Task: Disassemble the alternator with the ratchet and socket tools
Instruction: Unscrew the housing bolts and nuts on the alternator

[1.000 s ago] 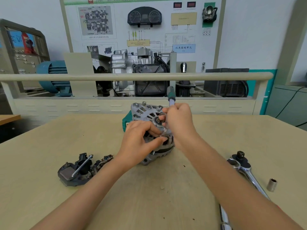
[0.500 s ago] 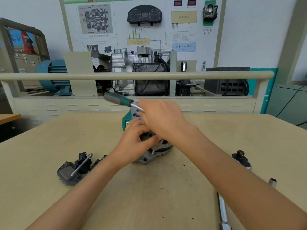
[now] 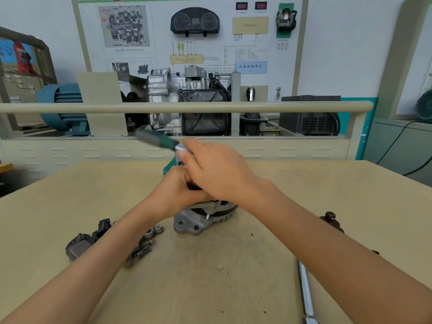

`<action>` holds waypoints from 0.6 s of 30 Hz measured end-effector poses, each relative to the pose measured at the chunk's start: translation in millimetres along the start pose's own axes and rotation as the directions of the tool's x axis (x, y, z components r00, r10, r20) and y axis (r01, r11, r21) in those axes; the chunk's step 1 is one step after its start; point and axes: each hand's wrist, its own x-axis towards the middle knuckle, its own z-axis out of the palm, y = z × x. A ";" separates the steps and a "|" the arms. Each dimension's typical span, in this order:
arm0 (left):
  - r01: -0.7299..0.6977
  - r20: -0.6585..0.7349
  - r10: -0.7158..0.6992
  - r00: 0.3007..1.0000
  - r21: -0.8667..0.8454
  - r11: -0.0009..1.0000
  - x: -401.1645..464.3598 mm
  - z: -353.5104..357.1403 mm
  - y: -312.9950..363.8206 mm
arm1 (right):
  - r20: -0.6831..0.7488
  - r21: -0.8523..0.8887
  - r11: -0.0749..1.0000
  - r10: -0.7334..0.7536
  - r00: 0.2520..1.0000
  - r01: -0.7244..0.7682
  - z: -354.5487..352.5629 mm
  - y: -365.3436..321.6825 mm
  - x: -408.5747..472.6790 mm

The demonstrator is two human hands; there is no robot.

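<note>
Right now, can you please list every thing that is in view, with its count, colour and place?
alternator: one, silver, mid table, under both hands
ratchet: one, green handle, blurred, sticking out up-left of the right hand
removed parts: one pile, dark grey, table left
long handle: one, chrome, table right, partly under the right forearm
black piece: one, table far right
table: one, beige
rail: one, beige, behind the table
engine: one, silver and black, behind the rail
motor: one, blue, back left
board: one, white, wall
left hand: on the alternator
right hand: over the left hand, grip on the ratchet
</note>
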 end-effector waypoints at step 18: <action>-0.069 -0.079 0.076 0.994 0.082 0.994 -2.4 10.7 0.9 | -0.116 -0.017 0.995 0.092 0.989 -0.094 5.9 4.3 -0.1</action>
